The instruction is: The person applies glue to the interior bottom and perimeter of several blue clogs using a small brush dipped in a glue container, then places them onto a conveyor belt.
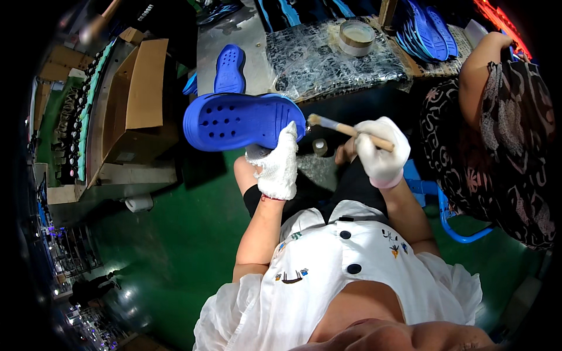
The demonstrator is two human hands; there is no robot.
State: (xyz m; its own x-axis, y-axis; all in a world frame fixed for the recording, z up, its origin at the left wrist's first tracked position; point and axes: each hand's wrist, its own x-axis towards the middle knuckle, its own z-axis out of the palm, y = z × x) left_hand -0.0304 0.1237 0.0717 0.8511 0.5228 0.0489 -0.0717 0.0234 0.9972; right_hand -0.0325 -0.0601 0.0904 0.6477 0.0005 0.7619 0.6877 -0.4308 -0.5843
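A white knitted glove covers my left hand (277,167), which grips a blue shoe sole (249,126) by its side, thumb over its inner face. Dark round holes pierce the sole at its wide left end. My right hand (383,149), gloved too, is closed around the wooden handle of a brush (345,128). The pale bristles point left, close to the sole's right end; whether they touch it I cannot tell. Beyond the sole, a smaller blue footbed (230,67) lies on the metal tabletop (252,41). Below the brush tip is a small round container (319,146).
A roll of tape (357,38) rests on a plastic-wrapped pad (310,64). Stacked blue soles (424,35) stand at the far right. Beside me sits another person in a patterned top (515,117), near a blue stool (453,225). A cardboard box (143,88) is at left.
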